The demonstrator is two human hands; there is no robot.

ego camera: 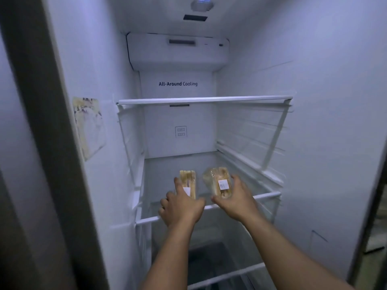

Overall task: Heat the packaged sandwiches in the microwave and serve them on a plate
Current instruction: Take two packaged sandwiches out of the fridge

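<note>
Head view looks into a white, lit refrigerator interior [314, 143] with its door open; we see both our bare forearms reaching in toward the middle glass shelf with a white front rail [270, 194]. On that shelf lie two packaged sandwiches, side by side and just apart; the left triangular sandwich in clear plastic wrap with a white label [188, 181] stands on its edge, and the right triangular sandwich in a clear plastic pack with a white price sticker [217, 183] is tilted, its sticker facing us. Our left hand [181, 208] rests on the near end of the left sandwich, index finger stretched along its left side and thumb at its near right corner, the remaining fingers curled loosely over the shelf rail; whether it truly grips the pack we cannot tell. Our right hand [236, 200] cups the right sandwich, thumb under its near end and fingers spread along its far right side, holding it between them. Above, an upper glass shelf with a white rail [205, 99] spans the compartment; on the far wall we read the dark lettering "All-Around Cooling" [178, 83]; a small square vent grille [181, 131] sits below it. A worn yellowish sticker [89, 126] clings to the left wall; a round ceiling lamp [202, 5] glows at the top.
</note>
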